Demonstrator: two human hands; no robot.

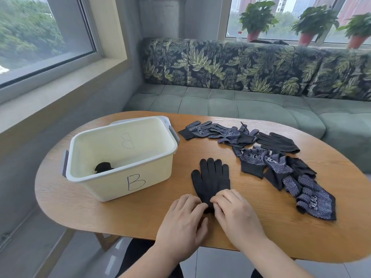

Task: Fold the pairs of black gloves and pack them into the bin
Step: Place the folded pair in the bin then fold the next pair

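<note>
A black glove pair [212, 178] lies flat on the wooden table [140, 215], fingers pointing away from me. My left hand [183, 221] and my right hand [237, 214] both pinch its cuff end at the near side. A white bin [120, 173] marked "B" stands to the left, with one folded black bundle [103, 167] inside at its near left corner. Several more gloves [281, 167], black with white dotted palms, lie scattered to the right. One plain black glove [278, 142] rests among them further back.
A green sofa [241, 107] with leaf-print cushions runs behind the table. Potted plants [257, 19] stand on the window sill. The table's near edge is just below my wrists. Bare wood shows between the bin and the glove pile.
</note>
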